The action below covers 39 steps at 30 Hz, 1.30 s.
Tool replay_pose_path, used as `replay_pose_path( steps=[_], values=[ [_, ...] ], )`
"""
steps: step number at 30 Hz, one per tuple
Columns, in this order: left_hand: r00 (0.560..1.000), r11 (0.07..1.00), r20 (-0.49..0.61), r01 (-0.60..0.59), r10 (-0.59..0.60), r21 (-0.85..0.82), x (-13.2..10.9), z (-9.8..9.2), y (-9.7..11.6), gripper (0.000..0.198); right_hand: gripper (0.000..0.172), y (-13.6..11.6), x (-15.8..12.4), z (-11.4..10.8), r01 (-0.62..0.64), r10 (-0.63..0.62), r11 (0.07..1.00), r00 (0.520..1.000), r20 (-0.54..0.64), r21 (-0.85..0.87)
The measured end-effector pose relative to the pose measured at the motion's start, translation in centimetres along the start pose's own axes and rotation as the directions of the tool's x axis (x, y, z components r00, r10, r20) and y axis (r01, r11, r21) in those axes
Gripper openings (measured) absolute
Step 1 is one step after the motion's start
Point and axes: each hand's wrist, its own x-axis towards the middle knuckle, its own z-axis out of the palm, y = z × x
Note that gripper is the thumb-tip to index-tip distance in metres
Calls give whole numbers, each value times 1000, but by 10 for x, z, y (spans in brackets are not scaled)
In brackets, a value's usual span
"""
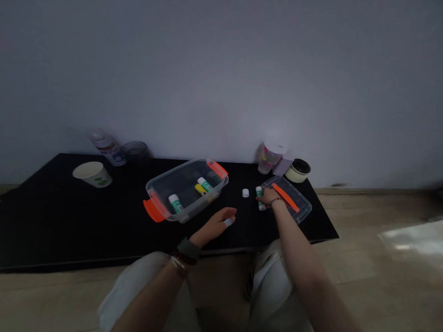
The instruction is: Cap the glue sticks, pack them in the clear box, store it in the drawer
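Observation:
My right hand (pixel 268 196) is closed around a green-and-white glue stick (pixel 260 200), over the near left edge of a clear lid (pixel 303 202) with an orange handle. Just left of that glue stick, a white cap (pixel 245 192) stands on the black table. My left hand (pixel 218 223) hovers by the near side of a clear plastic box (pixel 189 215), its fingers curled on a small white piece (pixel 228 222) that looks like another cap. Inside the box lie a glue stick (pixel 175 203), a second glue stick (pixel 204 184) and a yellow stick (pixel 200 189).
On the left of the black table (pixel 73 222) are a paper cup (pixel 93 174), a bottle (pixel 108 147) and a dark round bowl (pixel 136 153). A patterned plastic cup (pixel 269 158) and a cream pot (pixel 297 171) stand at the back right, near the wall.

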Motion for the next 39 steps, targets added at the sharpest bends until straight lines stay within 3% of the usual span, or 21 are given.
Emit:
replay_pose_path(
  steps=[3,6,8,10,12,14,15,17,21,25,30,36,37,39],
  values=[
    [1000,995,6,-15,15,100,-2,1,2,34,39,-10,-3,-2,-8,6,1000,997,-80,-17],
    [999,963,-20,-42,49,268,-3,1,3,34,36,-36,-18,-15,136,-113,989,938,-329,49],
    [993,933,-73,-66,98,353,-3,0,4,40,31,-56,-28,-29,345,-240,933,810,-535,103],
    [982,916,-123,-88,146,391,-3,-3,3,45,31,-68,-31,-45,479,-275,871,661,-699,110],
    [975,917,-149,-96,165,388,-3,-6,4,46,38,-69,-23,-62,443,-158,888,546,-823,123],
    [974,930,-158,-98,163,355,-5,-11,5,45,52,-59,-6,-78,298,23,936,476,-879,186],
    [974,938,-158,-102,162,332,-6,-12,6,43,60,-52,5,-85,223,89,950,475,-875,218],
    [974,951,-156,-112,163,289,-9,-15,9,42,76,-38,28,-96,119,155,961,522,-839,252],
    [974,950,-152,-117,167,290,-9,-14,12,40,102,-20,61,-109,17,174,969,663,-729,247],
    [974,938,-134,-133,184,320,-8,-14,13,38,114,-15,76,-117,-56,194,973,721,-666,223],
    [976,945,-142,-114,164,306,-7,-15,12,36,114,-7,88,-121,-34,179,974,719,-672,223],
    [980,959,-141,-102,143,264,-8,-14,13,37,116,4,89,-117,135,40,971,719,-694,196],
    [980,957,-138,-104,145,271,-8,-14,13,37,116,2,86,-119,134,48,971,702,-711,197],
    [978,950,-137,-110,155,291,-8,-13,13,37,108,-8,74,-125,133,77,971,610,-789,197]
  ],
)
